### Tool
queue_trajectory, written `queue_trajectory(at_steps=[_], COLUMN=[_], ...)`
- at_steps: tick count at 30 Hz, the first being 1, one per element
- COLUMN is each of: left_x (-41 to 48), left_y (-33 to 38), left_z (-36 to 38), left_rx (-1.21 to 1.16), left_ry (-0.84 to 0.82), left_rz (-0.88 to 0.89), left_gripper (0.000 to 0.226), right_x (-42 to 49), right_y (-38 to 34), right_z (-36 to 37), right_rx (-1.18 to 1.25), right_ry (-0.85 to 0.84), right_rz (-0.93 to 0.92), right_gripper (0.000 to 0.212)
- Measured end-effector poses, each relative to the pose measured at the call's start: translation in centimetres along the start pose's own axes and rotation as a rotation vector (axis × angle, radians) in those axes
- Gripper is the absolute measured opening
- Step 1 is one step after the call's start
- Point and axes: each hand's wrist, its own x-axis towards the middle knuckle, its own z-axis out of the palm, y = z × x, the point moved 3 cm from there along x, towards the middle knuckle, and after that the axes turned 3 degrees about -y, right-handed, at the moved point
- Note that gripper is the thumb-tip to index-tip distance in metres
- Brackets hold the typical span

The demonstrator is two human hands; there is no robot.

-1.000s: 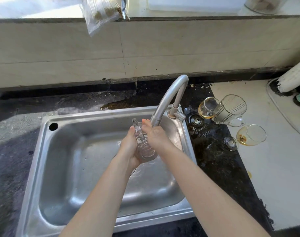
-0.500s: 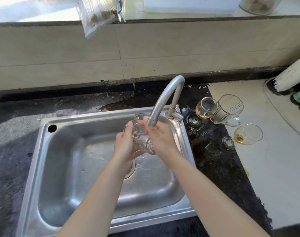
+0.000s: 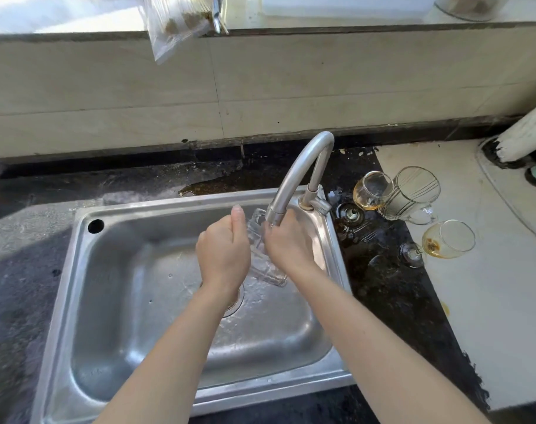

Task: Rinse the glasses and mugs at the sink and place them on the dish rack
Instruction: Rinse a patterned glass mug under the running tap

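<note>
1. Two hands meet right under the mouth of the tap (image 3: 300, 166), over the sink (image 3: 65, 301).
2. Between them is a clear glass (image 3: 269, 275), tilted, with its upper end just below the tap's mouth and its thick lower end sticking out beneath the wrists.
3. The left hand (image 3: 223, 252) wraps the glass from the side away from the tap's base, fingers curled round it and thumb pointing up.
4. The right hand (image 3: 286, 243) grips the side nearer the tap's base; its fingertips are hidden behind the glass.
5. Whether water is running from the tap cannot be told, though the sink floor below it looks wet and rippled around the drain (image 3: 236, 301).
6. Beyond the tap's base, on the tabletop (image 3: 398, 289), a small stemmed glass (image 3: 372, 189) with amber dregs touches a striped mug (image 3: 413, 192).
7. A wine glass (image 3: 448, 240) with brown residue sits near these two, farther from the tap and closer to the person.
8. A metal strainer (image 3: 350, 212) lies just beside the tap's base.
9. Behind the tap, a brown puddle (image 3: 211, 186) spreads along the sink's back rim.
10. High above the tap, a plastic bag (image 3: 175, 26) hangs over a ledge (image 3: 77, 36).
</note>
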Motion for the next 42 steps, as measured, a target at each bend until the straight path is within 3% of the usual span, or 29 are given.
queue_trajectory(at_steps=[6,10,12,15,17,21,23,25,27,32,34,38,40,42], left_x=[0.9,1.1,1.3,1.7,1.7,0.4,-0.3,-0.7,-0.9,-1.3,-1.3,-1.1,-1.0,-1.0], left_y=[-0.6,0.0,-0.6,-2.1,-3.3,-6.7,-7.1,-7.3,-6.9,-3.7,-3.8,-5.1,-5.3,-5.2], left_z=[-0.1,-0.3,-0.2,0.5,1.2,3.9,5.0,5.6,5.9,5.8,6.1,6.0,5.9,5.6], left_rx=[-0.056,-0.035,-0.117,-0.449,-0.567,-0.96,-1.1,-1.116,-1.17,-1.191,-1.221,-1.133,-1.107,-1.071], left_ry=[-0.018,-0.119,-0.158,-0.161,-0.098,-0.104,-0.177,-0.172,-0.172,-0.247,-0.326,-0.33,-0.278,-0.245], left_rz=[-0.04,0.044,-0.008,-0.279,-0.475,-1.003,-1.129,-1.21,-1.286,-0.988,-0.9,-0.807,-0.748,-0.687], left_gripper=[0.06,0.06,0.058,0.05,0.041,0.011,0.022,0.016,0.03,0.042,0.034,0.018,0.015,0.012], right_x=[-1.2,0.0,0.4,0.5,0.1,-1.1,-1.2,-1.3,-1.4,-1.0,-0.9,-0.5,-0.4,-0.4], right_y=[0.9,0.8,0.5,0.6,0.7,0.1,-0.5,-1.3,-1.6,-0.9,-0.2,1.1,1.6,1.9], right_z=[0.6,-0.2,-1.0,-1.7,-1.6,-0.3,0.3,0.7,1.0,0.3,0.0,-0.1,-0.7,-1.1], right_rx=[-0.164,0.004,0.117,0.5,0.616,0.578,0.604,0.615,0.567,0.671,0.663,0.698,0.667,0.561], right_ry=[0.047,-0.096,-0.186,-0.338,-0.331,-0.239,-0.236,-0.256,-0.235,-0.136,-0.103,-0.109,-0.093,-0.055], right_rz=[-0.347,-0.203,-0.148,0.035,0.097,-0.03,-0.098,-0.165,-0.21,-0.304,-0.305,-0.127,-0.065,-0.115], right_gripper=[0.042,0.031,0.027,0.028,0.023,0.014,0.012,0.014,0.014,0.016,0.017,0.048,0.043,0.025])
